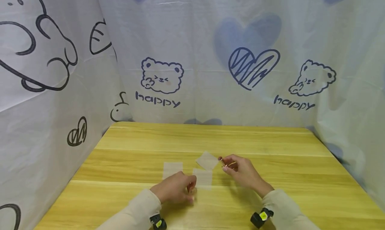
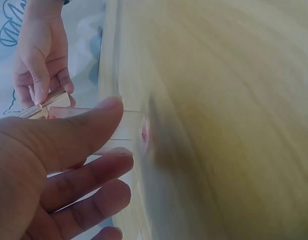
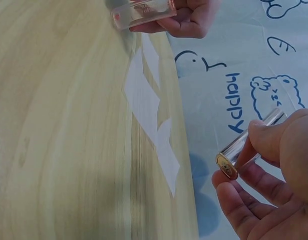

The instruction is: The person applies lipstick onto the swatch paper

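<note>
The left hand (image 1: 176,188) pinches a clear cylinder (image 3: 146,14), and the right hand (image 1: 243,171) grips a shiny metallic tube (image 3: 237,148). Three pale squares (image 1: 204,180) lie on the table (image 1: 126,156) between and just beyond both hands.

"How are the arms set?"
"In the head view, the left forearm (image 1: 135,208) reaches toward two o'clock, the right forearm (image 1: 285,211) toward ten."
"The left grip (image 1: 177,187)?"
"Thumb (image 2: 78,135) and index finger (image 2: 96,175) pinch; the other fingers (image 2: 101,202) bend loosely."
"And the right grip (image 1: 240,171)?"
"Pinched too, between two and three o'clock from the left."
</note>
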The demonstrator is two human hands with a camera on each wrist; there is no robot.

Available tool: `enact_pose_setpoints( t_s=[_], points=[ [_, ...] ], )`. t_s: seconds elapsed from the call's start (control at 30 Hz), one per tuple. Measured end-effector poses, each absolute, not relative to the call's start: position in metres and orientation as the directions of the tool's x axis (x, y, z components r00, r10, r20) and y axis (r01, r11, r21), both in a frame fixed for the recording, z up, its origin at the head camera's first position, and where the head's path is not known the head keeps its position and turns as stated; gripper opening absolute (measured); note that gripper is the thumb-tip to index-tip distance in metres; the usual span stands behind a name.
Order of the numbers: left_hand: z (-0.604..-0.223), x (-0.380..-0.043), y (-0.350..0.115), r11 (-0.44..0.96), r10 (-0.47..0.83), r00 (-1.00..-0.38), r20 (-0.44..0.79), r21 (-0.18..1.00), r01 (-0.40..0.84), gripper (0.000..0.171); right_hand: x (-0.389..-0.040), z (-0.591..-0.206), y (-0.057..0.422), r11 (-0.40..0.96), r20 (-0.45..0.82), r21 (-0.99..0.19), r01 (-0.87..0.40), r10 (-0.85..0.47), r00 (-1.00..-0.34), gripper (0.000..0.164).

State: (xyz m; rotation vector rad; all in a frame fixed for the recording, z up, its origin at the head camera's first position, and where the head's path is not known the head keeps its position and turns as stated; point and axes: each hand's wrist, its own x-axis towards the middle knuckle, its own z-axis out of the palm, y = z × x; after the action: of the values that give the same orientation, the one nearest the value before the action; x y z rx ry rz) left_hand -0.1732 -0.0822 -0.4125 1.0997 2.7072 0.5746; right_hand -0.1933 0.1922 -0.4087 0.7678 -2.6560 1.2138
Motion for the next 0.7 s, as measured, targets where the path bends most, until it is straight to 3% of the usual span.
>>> enact_pose_setpoints(
  t_s=[0.43, 0.7],
  points=[
    [-0.404, -0.174, -0.087, 0.682, 0.656, -0.751, -0.074, 0.483, 0.548, 0.047, -0.191, -0.405, 0.190, 0.542, 0.331, -0.669, -0.508, -0.395, -0.857, 0.018],
    [-0.394, -0.182, -0.081, 0.603, 0.647, -0.757, 0.093, 0.545, 0.583, 0.038, -0.189, -0.401, 0.184, 0.549, 0.333, -0.672, -0.496, -0.375, -0.865, 0.018]
  ],
)
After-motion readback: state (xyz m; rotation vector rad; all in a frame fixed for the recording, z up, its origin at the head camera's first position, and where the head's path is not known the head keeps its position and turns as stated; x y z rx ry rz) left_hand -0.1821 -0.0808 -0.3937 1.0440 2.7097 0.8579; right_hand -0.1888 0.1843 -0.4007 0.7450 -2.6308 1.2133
